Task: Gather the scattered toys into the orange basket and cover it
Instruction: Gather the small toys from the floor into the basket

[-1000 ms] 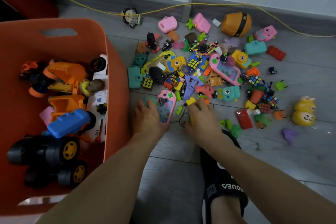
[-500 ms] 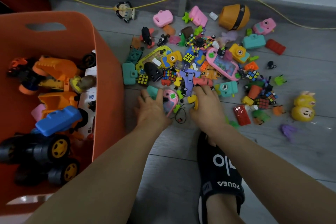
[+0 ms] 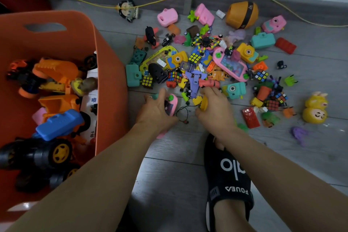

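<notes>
Toys of small bright plastic (image 3: 207, 66) still litter the grey floor beside the orange plastic basket (image 3: 111, 73). Your hands have pushed forward into the pile: left hand (image 3: 157, 109) grips a pink handheld game (image 3: 172, 104), right hand (image 3: 212, 108) seemingly pinches a yellow piece (image 3: 204, 102). Scooping begins.

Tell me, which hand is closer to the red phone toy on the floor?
Right. The right hand grips a yellow piece just left of the red phone toy; the left hand is farther left, holding the pink game toy.
</notes>
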`<state>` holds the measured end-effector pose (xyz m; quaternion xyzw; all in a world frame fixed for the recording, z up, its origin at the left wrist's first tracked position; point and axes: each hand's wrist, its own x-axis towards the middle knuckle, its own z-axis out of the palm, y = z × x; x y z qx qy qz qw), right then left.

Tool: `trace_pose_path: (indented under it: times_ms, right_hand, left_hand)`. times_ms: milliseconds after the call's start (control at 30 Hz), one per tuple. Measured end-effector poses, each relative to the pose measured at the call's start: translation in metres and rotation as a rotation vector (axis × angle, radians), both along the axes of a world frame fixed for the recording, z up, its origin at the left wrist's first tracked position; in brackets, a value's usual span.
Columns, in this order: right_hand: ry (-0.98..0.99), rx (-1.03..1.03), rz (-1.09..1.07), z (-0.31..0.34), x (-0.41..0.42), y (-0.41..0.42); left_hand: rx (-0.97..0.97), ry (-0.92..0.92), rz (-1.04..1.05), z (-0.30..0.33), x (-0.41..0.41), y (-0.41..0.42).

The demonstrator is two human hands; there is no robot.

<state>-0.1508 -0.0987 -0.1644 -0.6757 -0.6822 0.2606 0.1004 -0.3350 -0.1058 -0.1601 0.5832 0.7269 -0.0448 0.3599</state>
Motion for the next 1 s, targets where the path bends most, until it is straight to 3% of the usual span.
trace_pose_path:
  times_ms: [200,367,533,733,867,1000]
  right_hand:
    - [-0.228,-0.180,0.153,0.003,-0.014,0.011]
    - [-0.343,-0.300,0.162,0.015,-0.030,0.022]
    - [-0.403,-0.282,0.188,0.013,-0.041,0.024]
    - [-0.163,-0.221,0.056,0.011,-0.029,0.022]
    - [0.065,-0.339,-0.211,0.026,-0.028,0.025]
    - [0.241,-0.450,-0.328,0.059,-0.027,0.033]
  left_hand:
    - [0.033,-0.187,0.129,0.002,-0.003,0.003]
    - [0.015,-0.190,0.154,0.008,-0.001,0.006]
    - [0.002,-0.247,0.298,0.011,0.000,0.006]
    - [0.010,-0.316,0.373,0.026,0.003,0.011]
    - [0.036,-0.314,0.346,0.050,0.002,0.016]
    - [0.086,-0.349,0.289,0.098,-0.001,0.017]
